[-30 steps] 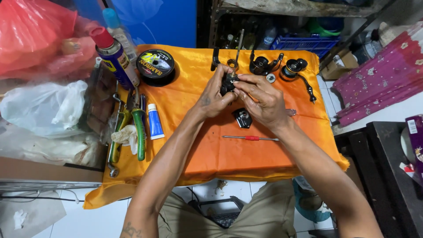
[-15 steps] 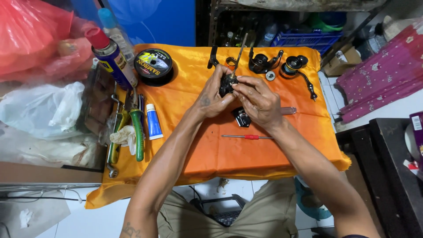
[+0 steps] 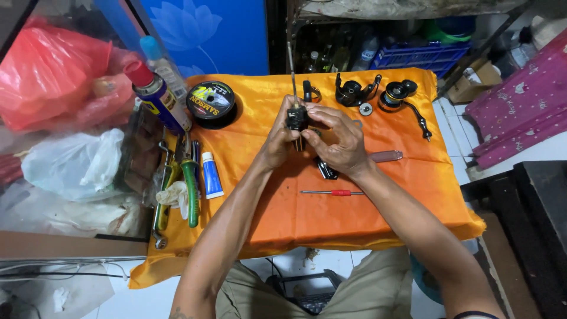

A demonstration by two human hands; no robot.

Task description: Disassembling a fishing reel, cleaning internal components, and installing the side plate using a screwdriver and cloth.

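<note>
Both my hands meet over the middle of an orange cloth point(image 3: 307, 218). My left hand point(image 3: 277, 139) and my right hand point(image 3: 339, 142) together grip a small black fishing-reel body point(image 3: 295, 117) with a thin metal shaft sticking up from it. Another black reel part point(image 3: 326, 170) lies on the cloth just under my right hand. A small red-handled screwdriver point(image 3: 333, 192) rests nearer to me. A translucent-handled tool point(image 3: 385, 156) pokes out to the right of my right hand.
At the cloth's far edge lie black reel parts point(image 3: 353, 91), a handle piece point(image 3: 404, 97) and a spool of line point(image 3: 211, 101). A spray can point(image 3: 155, 100), a blue tube point(image 3: 210, 174) and green-handled pliers point(image 3: 190, 183) sit left. Plastic bags pile at the far left.
My hands with the reel body have stayed in the middle of the cloth, turning the part slightly; the thin shaft now points up. Nothing else on the cloth has moved.
</note>
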